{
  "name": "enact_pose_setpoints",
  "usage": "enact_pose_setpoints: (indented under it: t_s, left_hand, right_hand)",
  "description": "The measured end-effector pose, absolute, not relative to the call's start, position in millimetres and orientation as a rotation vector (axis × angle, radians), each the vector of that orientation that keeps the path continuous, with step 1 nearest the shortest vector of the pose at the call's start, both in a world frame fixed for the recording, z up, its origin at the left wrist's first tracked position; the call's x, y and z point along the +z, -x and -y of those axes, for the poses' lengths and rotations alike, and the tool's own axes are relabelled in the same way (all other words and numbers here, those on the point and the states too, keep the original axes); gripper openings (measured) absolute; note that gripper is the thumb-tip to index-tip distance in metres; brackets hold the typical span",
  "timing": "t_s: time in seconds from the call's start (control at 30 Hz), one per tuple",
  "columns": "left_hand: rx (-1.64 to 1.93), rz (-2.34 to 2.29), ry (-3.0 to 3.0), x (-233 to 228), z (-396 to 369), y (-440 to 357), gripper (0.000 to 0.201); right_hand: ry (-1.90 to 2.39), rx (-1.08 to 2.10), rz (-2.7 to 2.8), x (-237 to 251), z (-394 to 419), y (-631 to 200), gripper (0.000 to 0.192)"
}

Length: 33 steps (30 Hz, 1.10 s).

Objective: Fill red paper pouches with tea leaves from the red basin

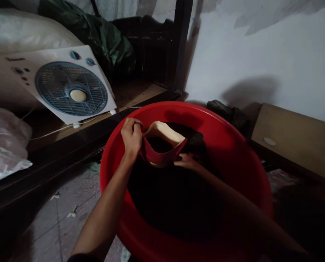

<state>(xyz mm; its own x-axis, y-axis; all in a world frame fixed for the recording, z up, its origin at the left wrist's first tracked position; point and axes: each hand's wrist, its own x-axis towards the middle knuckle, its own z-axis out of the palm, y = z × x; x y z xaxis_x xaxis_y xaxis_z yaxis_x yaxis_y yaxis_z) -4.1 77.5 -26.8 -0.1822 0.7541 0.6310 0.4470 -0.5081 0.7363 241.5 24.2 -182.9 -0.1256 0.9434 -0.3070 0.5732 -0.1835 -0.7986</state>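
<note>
A red paper bag with a pale inner face stands open-mouthed over a large red basin. Dark loose material fills part of the bag. More of the same dark material covers the basin's floor, too shaded to name. My left hand is closed on the bag's left upper edge, thumb and fingers pinching it. At the bag's lower right side is my right hand, its fingers curled against the bag and partly lost in shadow.
A white box fan stands on a wooden platform at the left, its cord trailing along the edge. Large sacks lie behind it, a pinkish plastic bag nearer. A brown board or box is at the right, beside the white wall.
</note>
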Motion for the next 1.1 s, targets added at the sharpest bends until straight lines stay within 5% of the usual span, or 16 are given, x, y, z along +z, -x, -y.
enact_pose_setpoints:
  t_s: [0.2,0.37,0.57,0.87,1.1]
  left_hand:
    - [1.726,-1.375,-1.85,-29,-82,4,0.023]
    - [1.711,-1.341,-1.877,-32,-89,7,0.022]
    - [1.707,-1.305,-1.89,-34,-91,7,0.022]
    - [1.685,-1.323,-1.907,-34,-92,8,0.022]
    - [1.687,-1.335,-1.882,-35,-92,8,0.023]
  right_hand:
    - [1.736,1.064,1.351,-125,-33,-254,0.032]
    - [1.245,1.018,0.909,-41,-22,-234,0.034]
    - [1.01,0.709,1.274,25,-36,-190,0.024]
    - [0.976,0.37,1.916,27,-30,-166,0.015]
    - [1.23,0.26,1.592,-31,-53,-236,0.027]
